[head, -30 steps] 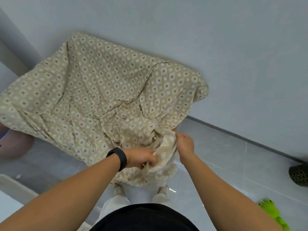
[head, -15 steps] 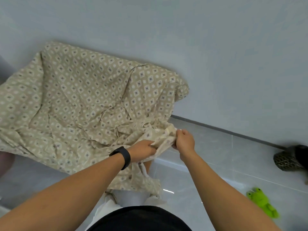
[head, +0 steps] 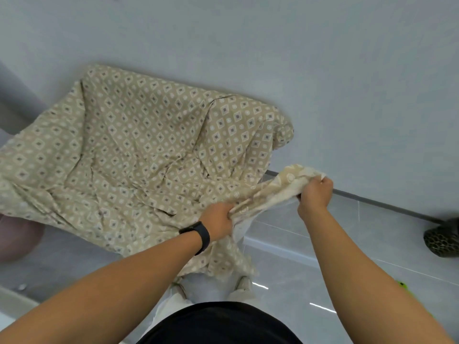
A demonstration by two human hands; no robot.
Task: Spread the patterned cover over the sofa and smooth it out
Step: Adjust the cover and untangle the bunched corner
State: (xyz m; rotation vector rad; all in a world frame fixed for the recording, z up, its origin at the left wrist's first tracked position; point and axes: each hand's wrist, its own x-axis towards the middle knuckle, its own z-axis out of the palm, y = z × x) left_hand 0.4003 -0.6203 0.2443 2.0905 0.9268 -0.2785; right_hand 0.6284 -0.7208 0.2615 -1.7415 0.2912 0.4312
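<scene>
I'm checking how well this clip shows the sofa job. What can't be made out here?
Head view only:
- The sofa itself: wholly hidden under the patterned cover.
- The cover's left end: cut off by the frame edge.
- The fingertips of the left hand and right hand: buried in bunched fabric.
- The dark spotted object and the green thing: cropped at the right edge, unidentifiable.

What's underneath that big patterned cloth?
The patterned cover drapes over something bulky with a raised back and sides, shaped like a sofa, but it is fully hidden. Only a pinkish rounded bit peeks out at the lower left edge.
</scene>
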